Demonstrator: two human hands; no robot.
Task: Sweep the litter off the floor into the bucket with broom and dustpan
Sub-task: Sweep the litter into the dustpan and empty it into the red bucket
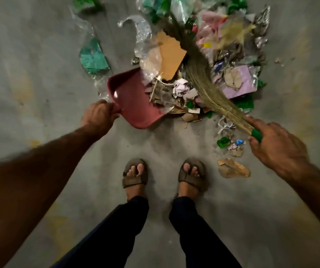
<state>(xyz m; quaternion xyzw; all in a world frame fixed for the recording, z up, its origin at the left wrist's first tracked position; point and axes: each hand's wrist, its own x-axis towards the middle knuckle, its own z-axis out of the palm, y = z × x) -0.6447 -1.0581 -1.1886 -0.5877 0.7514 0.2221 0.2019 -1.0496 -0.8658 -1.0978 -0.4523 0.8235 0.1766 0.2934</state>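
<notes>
The left hand [99,117] has its fingers wrapped around the handle of a dusty-red plastic dustpan [134,99] on the grey concrete floor [29,74], its mouth holding crumpled paper and cardboard scraps [168,93]. The right hand [275,147] has its fingers closed on the green grip of a straw broom [203,78] lying across the litter pile [232,55].

A single wide-angle camera worn on the person's head looks steeply down and slightly forward, close above the floor [39,64], with both feet [136,176] at the frame's centre, both forearms reaching in from the lower corners, and the litter [203,55] beyond the hands.
</notes>
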